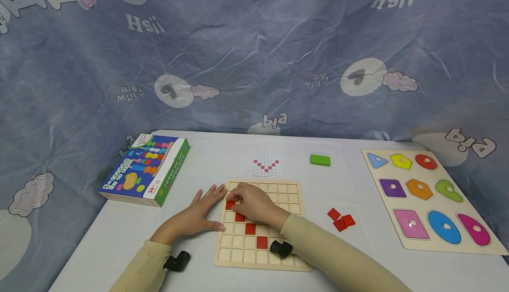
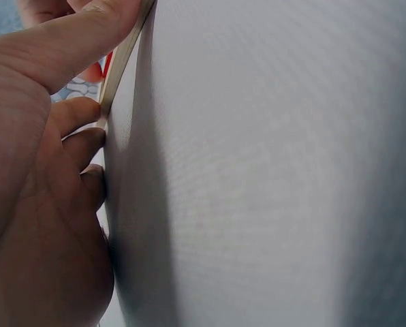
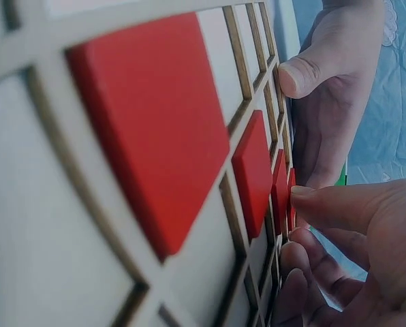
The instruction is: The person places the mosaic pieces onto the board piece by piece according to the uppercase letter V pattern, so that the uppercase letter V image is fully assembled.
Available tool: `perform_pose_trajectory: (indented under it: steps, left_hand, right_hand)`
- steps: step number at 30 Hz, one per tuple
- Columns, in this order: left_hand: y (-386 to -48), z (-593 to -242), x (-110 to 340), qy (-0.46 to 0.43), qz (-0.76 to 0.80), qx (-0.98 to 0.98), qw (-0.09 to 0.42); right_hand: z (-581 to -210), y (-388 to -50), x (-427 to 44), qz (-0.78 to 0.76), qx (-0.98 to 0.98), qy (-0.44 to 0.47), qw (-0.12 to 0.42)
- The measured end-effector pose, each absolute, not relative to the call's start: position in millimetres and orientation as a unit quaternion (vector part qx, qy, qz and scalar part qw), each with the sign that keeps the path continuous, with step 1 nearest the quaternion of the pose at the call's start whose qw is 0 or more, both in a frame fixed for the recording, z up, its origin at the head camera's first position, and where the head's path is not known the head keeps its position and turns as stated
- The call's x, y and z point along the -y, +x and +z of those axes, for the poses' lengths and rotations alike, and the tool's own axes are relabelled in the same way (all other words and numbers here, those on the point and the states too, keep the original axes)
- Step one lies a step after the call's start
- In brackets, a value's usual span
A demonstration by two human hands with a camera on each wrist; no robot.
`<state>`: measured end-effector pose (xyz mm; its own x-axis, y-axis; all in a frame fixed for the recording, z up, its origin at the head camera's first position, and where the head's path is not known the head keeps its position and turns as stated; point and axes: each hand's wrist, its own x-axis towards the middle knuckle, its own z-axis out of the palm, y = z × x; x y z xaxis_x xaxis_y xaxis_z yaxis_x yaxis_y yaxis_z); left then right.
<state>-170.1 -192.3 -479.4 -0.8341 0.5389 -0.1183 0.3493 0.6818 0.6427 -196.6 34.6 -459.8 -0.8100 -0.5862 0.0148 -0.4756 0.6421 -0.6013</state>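
Observation:
A wooden grid board [image 1: 236, 254] lies on the table, red tiles [image 1: 262, 242] set in its squares along a diagonal. The right hand [image 1: 256, 203] is over its upper left part, thumb and curled fingers pinching the red tile [image 1: 230, 205] nearest the left edge. In the right wrist view the thumb [image 3: 339, 206] touches that far tile [image 3: 292, 197], partly covered by the fingers. With fingers spread, the left hand [image 1: 195, 217] rests at the board's left edge, its thumb on the rim. The left wrist view shows that hand [image 2: 46, 163] against the board's edge [image 2: 125, 58].
Behind the board lies a pattern card [image 1: 267, 165] with a red V, and a green block [image 1: 320, 160] is to its right. Three loose red tiles [image 1: 339, 225] lie right of the board, beside a shape puzzle [image 1: 401, 203]. A game box [image 1: 145, 168] stands at the left.

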Motion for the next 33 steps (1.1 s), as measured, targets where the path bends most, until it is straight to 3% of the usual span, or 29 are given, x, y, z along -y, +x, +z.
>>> perform_pose_trajectory:
  steps: [33]
  left_hand:
    - [-170.4, -479.8, 192.5, 0.245, 0.315, -0.905, 0.149]
  right_hand:
    - [-454.5, -187.1, -79.1, -0.364, -0.881, -0.291, 0.081]
